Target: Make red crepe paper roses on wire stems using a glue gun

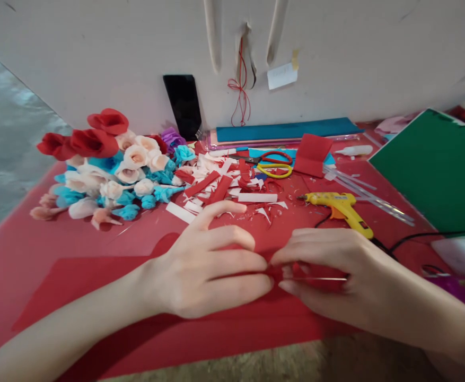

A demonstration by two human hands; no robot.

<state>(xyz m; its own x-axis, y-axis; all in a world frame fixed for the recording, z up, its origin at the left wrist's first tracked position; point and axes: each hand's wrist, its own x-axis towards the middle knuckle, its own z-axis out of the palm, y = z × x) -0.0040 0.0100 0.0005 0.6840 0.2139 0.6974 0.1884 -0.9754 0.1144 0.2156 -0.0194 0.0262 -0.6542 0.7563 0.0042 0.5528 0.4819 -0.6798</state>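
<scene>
My left hand and my right hand meet at the fingertips over the red sheet on the table. Between them they pinch a small red paper piece, partly rolled, mostly hidden by the fingers. A thin metal wire or stick runs under my right hand's fingers. The left index finger points away toward the paper scraps.
A heap of paper roses in red, peach and blue lies at the left. A yellow glue gun with black cord lies right of centre, glue sticks beyond. Scissors, blue sheets, a green board and a black phone stand behind.
</scene>
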